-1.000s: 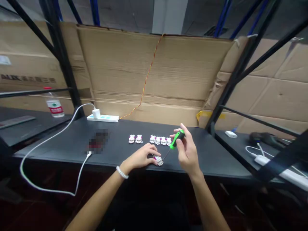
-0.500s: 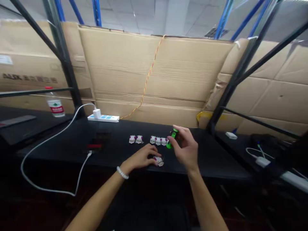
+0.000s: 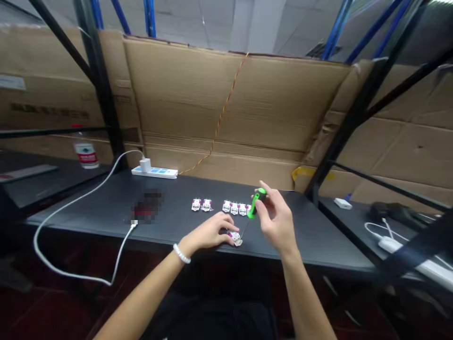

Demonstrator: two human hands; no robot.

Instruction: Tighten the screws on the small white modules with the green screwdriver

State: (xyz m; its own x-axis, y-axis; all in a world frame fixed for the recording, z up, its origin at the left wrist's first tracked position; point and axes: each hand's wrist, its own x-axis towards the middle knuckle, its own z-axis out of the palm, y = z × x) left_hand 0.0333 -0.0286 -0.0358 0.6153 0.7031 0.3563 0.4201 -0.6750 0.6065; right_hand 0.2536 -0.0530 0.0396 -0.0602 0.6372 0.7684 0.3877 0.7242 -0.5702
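Part of the small white-and-purple module [image 3: 235,238] is covered by the left hand [image 3: 215,230], and the thin tip of the screwdriver [image 3: 252,209] is too small for its contact with the module to be made out. The screwdriver's handle is partly hidden by the right hand [image 3: 278,219], while the rightmost piece in the row of similar modules [image 3: 234,208] is overlapped by that handle. The dark object [image 3: 146,206] on the left is pixelated beyond recognition. Both forearms [image 3: 152,295] are cut off by the bottom edge. The lettering [image 3: 49,111] on the cardboard is blurred, and the small print on the bottle [image 3: 86,153] cannot be read
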